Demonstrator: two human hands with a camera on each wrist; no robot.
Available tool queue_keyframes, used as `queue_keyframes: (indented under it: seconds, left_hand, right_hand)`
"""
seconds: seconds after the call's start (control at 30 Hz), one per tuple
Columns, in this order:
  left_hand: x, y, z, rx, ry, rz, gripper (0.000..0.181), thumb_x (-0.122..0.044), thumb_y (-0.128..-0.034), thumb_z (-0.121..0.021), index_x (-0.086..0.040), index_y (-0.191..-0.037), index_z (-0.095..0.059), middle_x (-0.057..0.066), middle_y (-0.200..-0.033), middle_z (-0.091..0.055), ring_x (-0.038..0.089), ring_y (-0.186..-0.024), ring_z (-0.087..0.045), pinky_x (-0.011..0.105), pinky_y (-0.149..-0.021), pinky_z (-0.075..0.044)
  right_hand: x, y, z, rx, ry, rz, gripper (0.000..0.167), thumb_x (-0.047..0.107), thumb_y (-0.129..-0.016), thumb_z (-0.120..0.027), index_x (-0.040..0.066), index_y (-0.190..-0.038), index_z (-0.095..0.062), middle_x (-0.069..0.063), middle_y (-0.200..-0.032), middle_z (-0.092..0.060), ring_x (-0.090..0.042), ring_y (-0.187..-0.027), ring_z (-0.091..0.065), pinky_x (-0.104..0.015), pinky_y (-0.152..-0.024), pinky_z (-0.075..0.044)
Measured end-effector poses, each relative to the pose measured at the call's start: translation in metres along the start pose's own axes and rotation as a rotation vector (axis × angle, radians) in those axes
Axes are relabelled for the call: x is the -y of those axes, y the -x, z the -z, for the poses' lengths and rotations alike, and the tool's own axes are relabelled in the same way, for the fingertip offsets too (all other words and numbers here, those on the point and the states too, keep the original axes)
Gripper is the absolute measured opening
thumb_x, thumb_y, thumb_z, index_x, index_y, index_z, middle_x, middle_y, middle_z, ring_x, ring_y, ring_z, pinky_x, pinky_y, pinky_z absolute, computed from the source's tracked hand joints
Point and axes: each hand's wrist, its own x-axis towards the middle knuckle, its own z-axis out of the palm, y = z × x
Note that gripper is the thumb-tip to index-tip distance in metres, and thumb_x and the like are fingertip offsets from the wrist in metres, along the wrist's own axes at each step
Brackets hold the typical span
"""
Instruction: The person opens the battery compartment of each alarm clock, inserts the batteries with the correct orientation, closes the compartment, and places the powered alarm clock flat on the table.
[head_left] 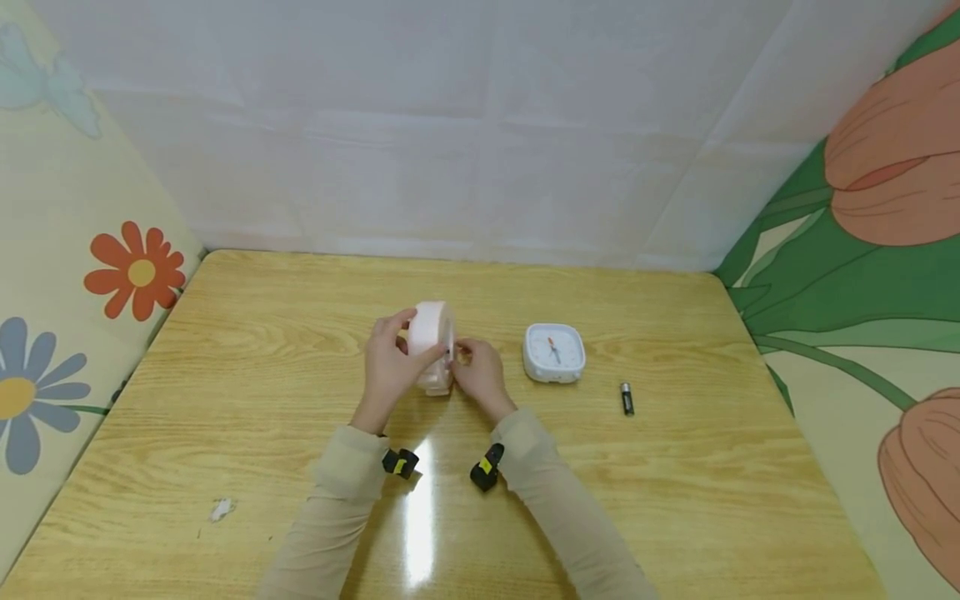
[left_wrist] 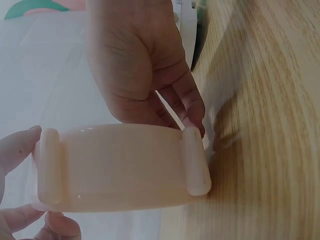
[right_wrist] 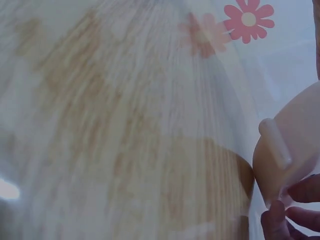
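A pale pink round clock (head_left: 431, 329) stands on edge on the table, its side turned toward me. Two stubby feet stick out from its rim, seen in the left wrist view on the pink case (left_wrist: 120, 167). My left hand (head_left: 392, 358) holds it from the left, thumb across the near side and fingers behind the top. My right hand (head_left: 482, 373) is at its right side, with curled fingertips (right_wrist: 275, 220) pinching near the lower edge. What lies under those fingertips is mostly hidden. To the right sits a white square clock (head_left: 554, 353), dial facing up.
A black and silver battery (head_left: 627, 399) lies right of the white clock. A small white scrap (head_left: 222, 509) is at the front left of the wooden table (head_left: 712, 500). A white sheet (head_left: 450, 167) hangs behind, with flower-printed panels at both sides.
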Motion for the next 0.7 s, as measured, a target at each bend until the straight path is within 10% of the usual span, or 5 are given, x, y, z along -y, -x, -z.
queue_keyframes:
  seconds: [0.7]
  left_hand:
    - [-0.002,-0.002,-0.008,0.022,-0.021,-0.017,0.068,-0.025,-0.0699,-0.079,-0.001,-0.126,-0.051,0.015,-0.107,-0.051,0.020,-0.069,-0.043,0.026,-0.057,-0.037]
  right_hand:
    - [0.015,0.009,0.020,0.069,-0.407,-0.082,0.021,0.013,-0.088,-0.060,-0.005,-0.095,-0.066,-0.015,-0.080,-0.065,-0.021,-0.070,-0.060,-0.030,-0.062,-0.053]
